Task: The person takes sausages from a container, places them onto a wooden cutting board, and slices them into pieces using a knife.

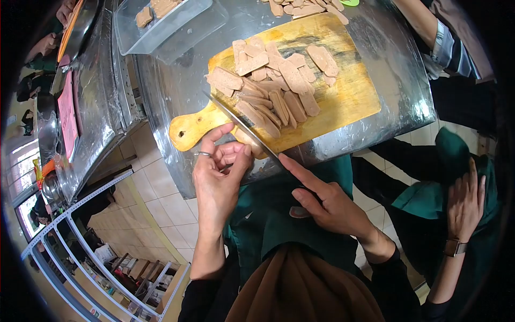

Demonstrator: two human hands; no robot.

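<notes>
My right hand is closed round the handle of a kitchen knife, its index finger stretched along the top of the blade. The blade slants over the near left part of a wooden cutting board. My left hand, a ring on one finger, is curled with its fingertips against a light brown block of food beside the blade. The knife partly hides that block. Thin, oval brown slices lie heaped on the board, just beyond the knife; what food they are I cannot tell.
A clear plastic tub with brown chunks stands at the back left of the metal table. More slices lie past the board. On the right, another person's hand rests on green cloth. A second metal counter is at left.
</notes>
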